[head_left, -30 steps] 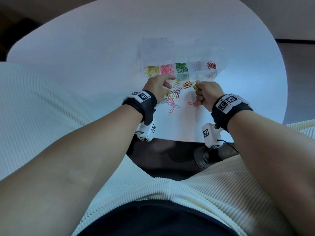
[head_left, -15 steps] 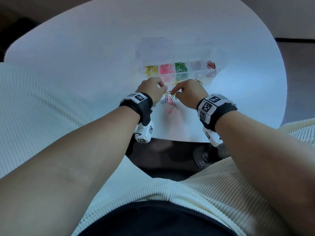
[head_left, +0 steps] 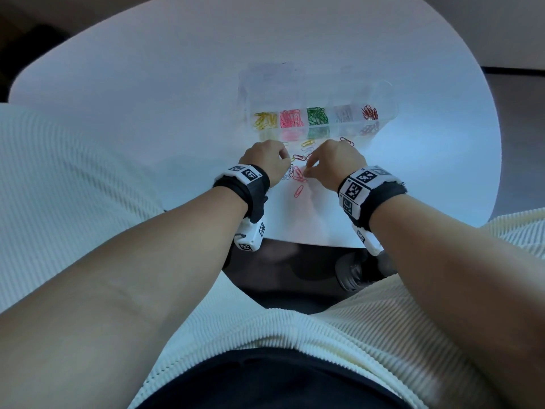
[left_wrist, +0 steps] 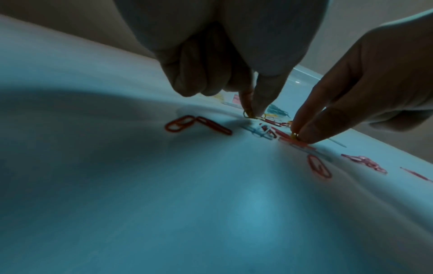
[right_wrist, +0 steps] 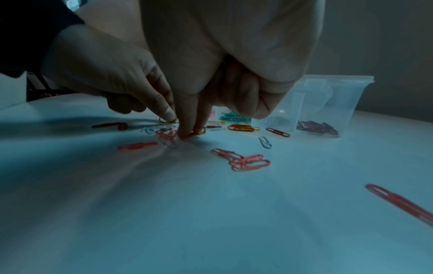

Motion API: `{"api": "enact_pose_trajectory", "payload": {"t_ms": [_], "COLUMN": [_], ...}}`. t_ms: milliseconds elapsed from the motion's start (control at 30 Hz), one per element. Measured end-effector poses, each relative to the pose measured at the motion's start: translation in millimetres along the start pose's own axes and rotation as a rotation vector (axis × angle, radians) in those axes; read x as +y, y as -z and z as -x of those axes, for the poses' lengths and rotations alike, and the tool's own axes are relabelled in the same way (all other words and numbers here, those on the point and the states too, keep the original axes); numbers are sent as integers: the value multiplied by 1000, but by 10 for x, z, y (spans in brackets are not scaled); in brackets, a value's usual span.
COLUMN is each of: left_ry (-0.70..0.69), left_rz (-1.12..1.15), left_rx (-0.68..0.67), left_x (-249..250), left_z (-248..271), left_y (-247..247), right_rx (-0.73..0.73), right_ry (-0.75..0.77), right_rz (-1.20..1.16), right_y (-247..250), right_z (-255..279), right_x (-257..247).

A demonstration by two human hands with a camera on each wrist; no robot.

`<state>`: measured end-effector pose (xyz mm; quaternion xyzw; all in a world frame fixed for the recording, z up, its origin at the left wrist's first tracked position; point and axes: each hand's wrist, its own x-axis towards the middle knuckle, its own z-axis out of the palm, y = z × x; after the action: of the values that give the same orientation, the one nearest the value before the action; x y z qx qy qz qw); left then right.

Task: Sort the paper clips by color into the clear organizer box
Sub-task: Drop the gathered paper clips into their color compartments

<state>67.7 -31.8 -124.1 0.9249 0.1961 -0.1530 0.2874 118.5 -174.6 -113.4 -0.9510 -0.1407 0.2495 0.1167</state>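
Both hands down on the bench, working the loose pile of paper clips just in front of the clear organizer box. Left hand: thumb and forefinger narrowed to a pinch on a yellow clip, other fingers curled back, as seen from the left wrist. Right hand: two fingertips pressed close together onto a small yellow-orange clip at the pile's edge; gripped or merely pinned flat, cannot tell.

Box lid open, near row already holding sorted colours: yellow, pink, green, pale, dark red, left to right. Still loose on the bench: pink clips, red ones, a pale blue one, a few orange.

Step in hand, by the look of it: picking yellow clips out of the mix, well past the start but with a fair scatter left. Next move likely calls for lifting each clip free without dragging tangled neighbours, then carrying it to the yellow compartment at the left end.
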Motion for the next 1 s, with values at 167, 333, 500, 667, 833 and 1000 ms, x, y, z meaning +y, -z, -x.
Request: {"api": "enact_pose_trajectory", "payload": {"t_ms": [167,333,500,667,833,1000], "left_ry": [9,-13,-58,-66,-15,-4], "left_rz": [205,261,259,306,436,624], "left_rx": [-11,-32,-47,-127,-142,-96], "left_x": [88,91,71,114,198,254], "left_z": [15,-6,-11,28,79,81], "left_y": [41,57,36,74,127,198], "right_rx": [80,35,8,-82,-96,27], "right_ry": [5,21,-9,-65,-60,-84], "right_rz": [-49,-18,4,51,-95,-527], "right_y": [7,-52,-11,-29,39,220], "right_z": [-23,21,23,32,59,60], "right_x": [-14,71,39,-15,10,20]}}
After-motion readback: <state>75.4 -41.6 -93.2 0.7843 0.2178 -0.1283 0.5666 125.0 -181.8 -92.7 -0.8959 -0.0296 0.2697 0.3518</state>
